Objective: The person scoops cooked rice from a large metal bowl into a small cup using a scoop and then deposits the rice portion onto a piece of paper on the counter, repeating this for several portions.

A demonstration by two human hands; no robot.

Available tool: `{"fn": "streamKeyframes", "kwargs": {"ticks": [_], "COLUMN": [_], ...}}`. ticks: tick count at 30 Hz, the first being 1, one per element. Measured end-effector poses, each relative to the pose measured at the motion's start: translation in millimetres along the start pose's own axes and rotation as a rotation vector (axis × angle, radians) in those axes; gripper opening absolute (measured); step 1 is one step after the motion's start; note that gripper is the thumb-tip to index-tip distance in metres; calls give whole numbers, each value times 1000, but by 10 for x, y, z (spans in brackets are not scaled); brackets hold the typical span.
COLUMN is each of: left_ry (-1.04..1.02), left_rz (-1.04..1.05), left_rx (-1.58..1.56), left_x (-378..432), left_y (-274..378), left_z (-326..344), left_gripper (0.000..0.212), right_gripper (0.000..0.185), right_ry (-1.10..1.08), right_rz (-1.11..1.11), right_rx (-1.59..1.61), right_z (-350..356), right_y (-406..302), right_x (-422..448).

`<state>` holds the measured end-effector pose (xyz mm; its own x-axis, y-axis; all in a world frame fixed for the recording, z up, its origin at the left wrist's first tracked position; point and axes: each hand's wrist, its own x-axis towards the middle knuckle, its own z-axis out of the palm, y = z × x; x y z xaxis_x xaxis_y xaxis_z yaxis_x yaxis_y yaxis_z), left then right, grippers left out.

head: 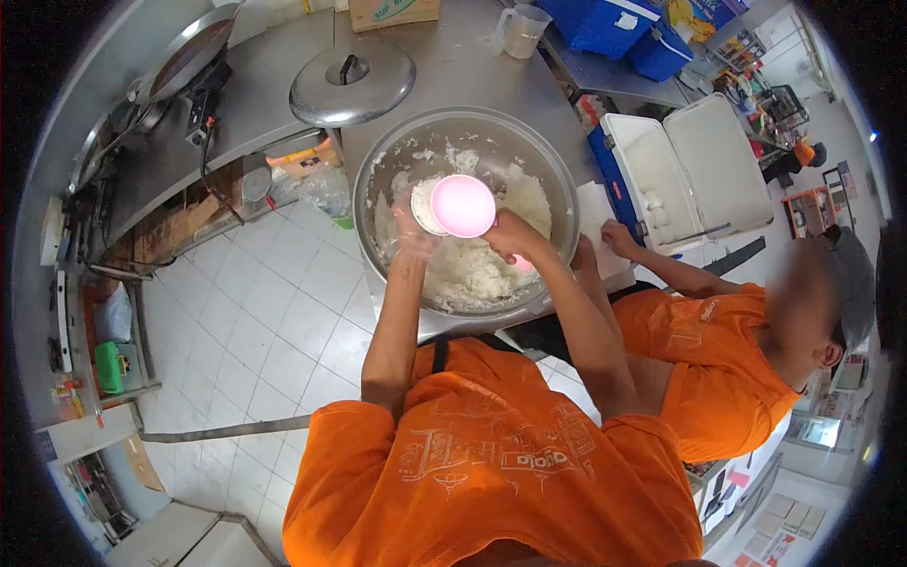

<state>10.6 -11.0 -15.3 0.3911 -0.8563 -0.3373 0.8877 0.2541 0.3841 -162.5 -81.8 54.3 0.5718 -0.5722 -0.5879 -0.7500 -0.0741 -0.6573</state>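
Observation:
A wide metal pot [560, 159] of white cooked rice [489, 273] stands before me, with grains stuck up its inner wall. Over the rice, my left hand [412, 230], which seems to wear a clear plastic glove, holds a small round container [426, 205] filled with rice. My right hand [516, 237] grips a round pink plastic scoop [464, 205], which overlaps the container's right side. Glare washes out the scoop's surface. A second bit of pink [523, 264] shows below my right fingers; whether it belongs to the scoop I cannot tell.
A domed metal lid [352, 81] lies on the steel counter [453, 64], near a plastic measuring jug [524, 32]. At right, a co-worker [708, 354] has both hands at white sheets [595, 205] beside the pot. Beyond is an opened cooler [638, 149] holding white rounded items [655, 209].

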Motion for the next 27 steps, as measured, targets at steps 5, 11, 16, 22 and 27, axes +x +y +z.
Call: {"fn": "streamKeyframes", "kwargs": {"ticks": [5, 11, 16, 22, 27], "left_ry": [-16, -137, 7, 131, 75], "left_rz": [-74, -93, 71, -37, -108], "left_rx": [85, -61, 163, 238, 199], "left_x": [88, -206, -118, 129, -49], "left_y": [47, 183, 279, 21, 59], "left_z": [-38, 75, -42, -190, -234], "left_gripper": [46, 44, 47, 44, 43], "right_gripper": [43, 23, 39, 44, 41], "right_ry": [443, 689, 236, 279, 371], "right_rz": [-237, -183, 30, -255, -39], "right_rx": [-408, -390, 36, -364, -204], "right_z": [-54, -534, -390, -75, -497], "right_y": [256, 754, -94, 85, 503], "right_x": [505, 793, -5, 683, 843]}}
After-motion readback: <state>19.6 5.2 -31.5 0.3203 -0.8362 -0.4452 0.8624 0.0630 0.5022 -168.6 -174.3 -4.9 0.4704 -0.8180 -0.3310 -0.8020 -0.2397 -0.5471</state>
